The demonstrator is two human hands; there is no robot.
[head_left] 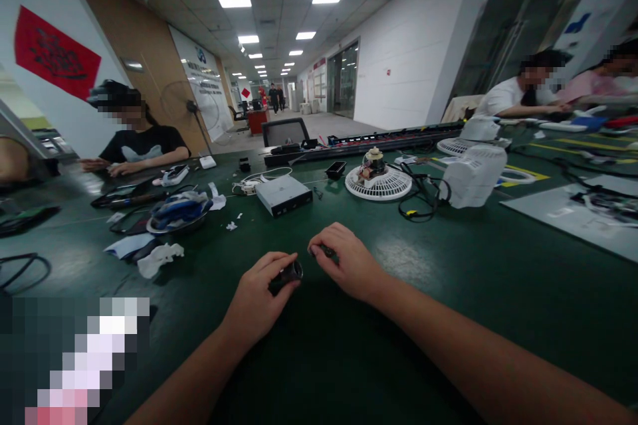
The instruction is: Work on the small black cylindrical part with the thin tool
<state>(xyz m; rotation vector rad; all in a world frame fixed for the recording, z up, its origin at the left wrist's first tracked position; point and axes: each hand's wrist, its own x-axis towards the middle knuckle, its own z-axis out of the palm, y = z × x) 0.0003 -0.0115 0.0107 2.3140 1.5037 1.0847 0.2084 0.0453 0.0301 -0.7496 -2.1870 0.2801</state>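
My left hand (255,299) is closed around a short black cylinder (288,274), whose round open end points to the right. Just across from it, my right hand (349,262) pinches a small dark piece (326,251); the fingers cover most of it, so its kind does not show. A narrow gap separates the two hands, which are low over the dark green tabletop (319,358). Beyond them lies a silver disc drive (284,194) with a black front. Behind my right hand is a white fan grille (379,182) with a motor on top.
A small black tray (335,170) stands past the drive. To the right are a white plastic housing (473,176), black cables (421,202) and a pale board (578,212). A bowl with blue cloth (180,211) and crumpled white paper (159,259) lie left. Other people sit around the table.
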